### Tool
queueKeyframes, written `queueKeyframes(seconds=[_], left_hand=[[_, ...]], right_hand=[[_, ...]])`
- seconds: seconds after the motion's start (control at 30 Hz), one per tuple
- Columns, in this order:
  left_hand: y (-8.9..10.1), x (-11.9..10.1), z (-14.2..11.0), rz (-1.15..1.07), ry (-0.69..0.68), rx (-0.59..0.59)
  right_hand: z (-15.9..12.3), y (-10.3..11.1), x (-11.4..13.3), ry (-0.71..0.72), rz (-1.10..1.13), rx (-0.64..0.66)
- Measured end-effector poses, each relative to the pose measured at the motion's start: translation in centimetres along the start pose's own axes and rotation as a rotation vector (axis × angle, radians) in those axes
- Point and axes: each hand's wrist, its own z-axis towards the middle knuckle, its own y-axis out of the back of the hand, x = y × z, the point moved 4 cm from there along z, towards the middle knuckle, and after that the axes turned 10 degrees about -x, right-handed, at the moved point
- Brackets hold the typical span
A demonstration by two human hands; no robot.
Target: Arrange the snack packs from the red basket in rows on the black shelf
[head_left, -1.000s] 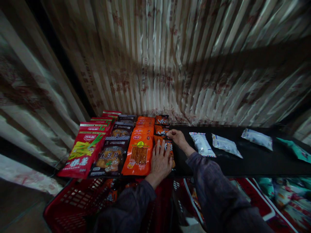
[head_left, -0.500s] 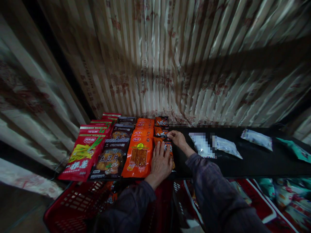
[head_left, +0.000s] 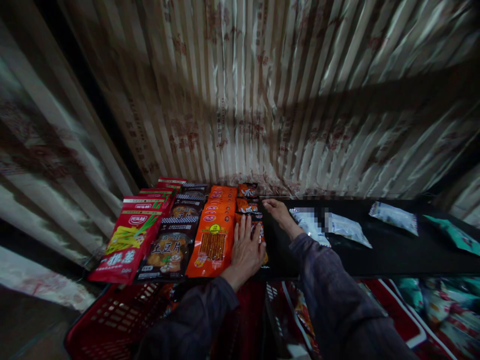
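My left hand [head_left: 246, 252] lies flat with fingers stretched over the front small orange-and-black snack packet [head_left: 264, 257], hiding most of it. Two more such packets overlap behind it, the middle one [head_left: 247, 205] below the far one [head_left: 247, 189]. Just right of the middle packet, my right hand [head_left: 278, 215] has thumb and fingers pinched together, with nothing visible in them. A slim gap shows between its fingertips and the packet. Left of my left hand runs a column of larger orange snack bags [head_left: 213, 245] with brown sticks showing through.
Dark potato-slice bags [head_left: 170, 247] and red bags [head_left: 129, 245] stand in overlapping columns on the left of the black shelf [head_left: 345, 262]. White packets [head_left: 393, 216] and a green packet [head_left: 452, 234] lie to the right. Red baskets [head_left: 112, 320] sit below; a pleated curtain [head_left: 240, 100] hangs behind.
My right hand's fingertips have come off the edge of the middle small packet and moved slightly right. My left hand stays on the front packet. The view has shifted slightly.
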Motion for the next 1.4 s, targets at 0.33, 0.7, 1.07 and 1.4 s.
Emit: queueKeyframes(seconds=[0.33, 0.7, 1.07, 1.4], left_hand=[[-0.5, 0.9, 6.1, 0.063, -0.014, 0.132], [-3.4, 2.4, 7.6, 0.058, -0.001, 0.039], [-4.0, 2.3, 7.4, 0.073, -0.027, 0.013], [-4.0, 2.3, 7.4, 0.069, -0.023, 0.020]], right_hand=[[2.8, -2.6, 0.8, 0.019, -0.255, 0.013], [5.3, -4.6, -1.1, 0.001, -0.304, 0.049], [6.1, -4.5, -1.8, -0.094, -0.327, -0.059], [6.0, -4.8, -2.2, -0.057, -0.304, -0.118]])
